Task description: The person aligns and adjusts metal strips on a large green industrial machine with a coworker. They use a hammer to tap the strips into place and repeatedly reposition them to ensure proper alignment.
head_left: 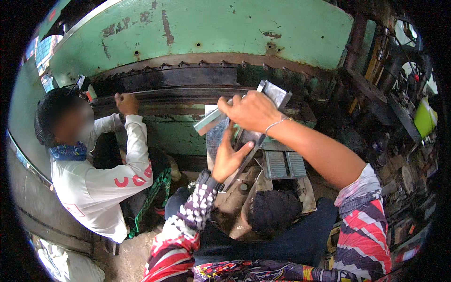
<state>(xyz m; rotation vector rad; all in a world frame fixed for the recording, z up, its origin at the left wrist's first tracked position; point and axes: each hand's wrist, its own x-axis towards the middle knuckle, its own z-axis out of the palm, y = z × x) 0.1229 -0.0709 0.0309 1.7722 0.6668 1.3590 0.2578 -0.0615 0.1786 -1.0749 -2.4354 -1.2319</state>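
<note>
In front of the green machine both my hands are on metal pieces. My right hand (253,111) is closed over a short, flat-sided metal bar (208,123), whose end sticks out to the left of my fingers. A long steel channel (276,93) runs slantwise beneath this hand, from upper right to lower left. My left hand (230,157) grips the channel lower down, with the thumb over its edge and the fingers behind it. Behind my left hand is a shiny metal plate (212,145). Ribbed grey metal pieces (284,164) lie just right of the channel.
A large green press-like machine (225,30) with a dark horizontal jaw (197,76) spans the back. At left sits a co-worker (101,178) in a white top, one hand raised near the jaw. Dark cloth (275,209) lies between my legs. Cluttered machine parts (399,174) stand at right.
</note>
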